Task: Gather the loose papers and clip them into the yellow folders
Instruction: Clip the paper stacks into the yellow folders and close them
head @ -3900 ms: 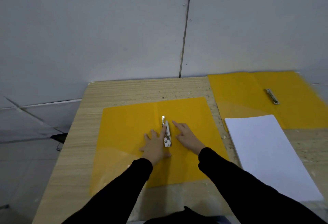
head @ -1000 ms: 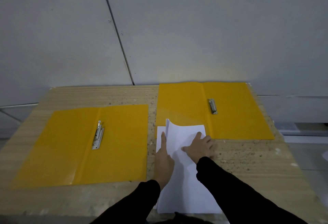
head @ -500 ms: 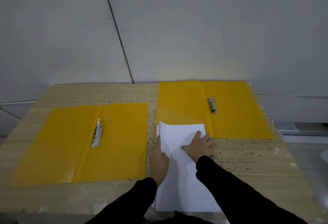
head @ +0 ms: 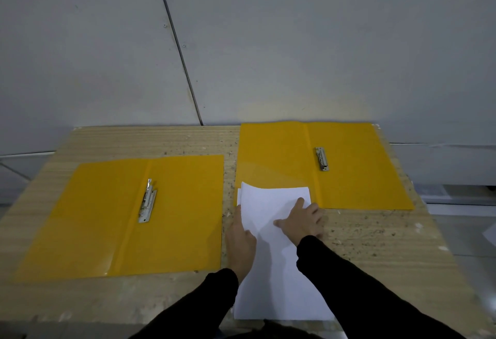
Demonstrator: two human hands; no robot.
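Progress: early stage, by my reading. No sheet is in either folder and nothing is clipped. What appears done is both folders laid open and one clip raised. What is left is splitting the papers, seating each batch under a clip, and closing both clips.

Papers (head: 276,285): one white stack on the table (head: 375,244), near edge at the table front, between the two folders. The far end lies over the near-left corner of the right folder. Sheets look blank and thin. The top few curl up at the far-left corner, so the stack is slightly fanned there, not squared.

Left hand (head: 240,242): along the left edge of the stack, back up, index finger extended beside the lifted sheets. The thumb side is hidden under the paper, so I cannot tell whether it pinches those sheets or only props them.

Right hand (head: 302,222): palm down on top of the stack near its far end, fingers spread, pressing flat and grasping nothing.

Left folder (head: 188,218): open flat, just left of the papers. Left clip (head: 147,202) beside the spine, lever apparently raised.

Right folder (head: 362,177): open flat, farther back. Right clip (head: 322,159) lies flat, apparently closed.

Wall (head: 268,43): grey panels behind the table.
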